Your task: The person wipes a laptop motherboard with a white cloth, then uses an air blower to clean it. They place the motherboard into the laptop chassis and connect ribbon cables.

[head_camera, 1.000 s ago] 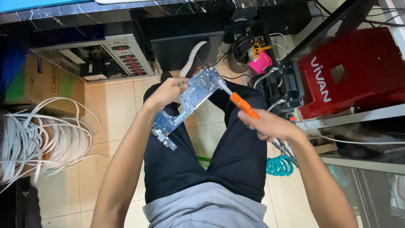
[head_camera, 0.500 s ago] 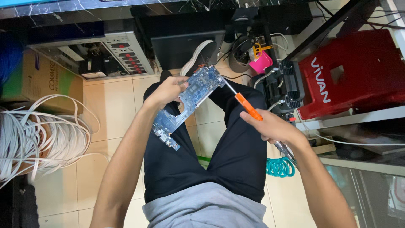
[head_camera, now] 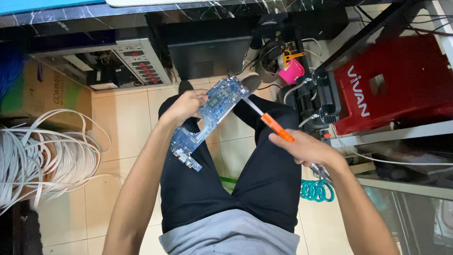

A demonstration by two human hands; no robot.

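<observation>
At frame centre, the left hand (head_camera: 186, 106) grips a blue circuit board (head_camera: 210, 118) while the right hand (head_camera: 306, 148), clasping an orange-handled screwdriver (head_camera: 271, 125), should keep its tip square on the board.

I am in a small repair workshop for computers and other electric things. An open computer case (head_camera: 101, 63) sits under the dark desk (head_camera: 71, 12), and I can see its insides. A big bundle of white cables (head_camera: 45, 163) lies on the tiled floor (head_camera: 122, 127). Beside me stands a red plastic stool (head_camera: 396, 82) next to a black machine (head_camera: 314, 104) with hoses. A curly teal hose (head_camera: 317, 190) lies on the floor too.
</observation>
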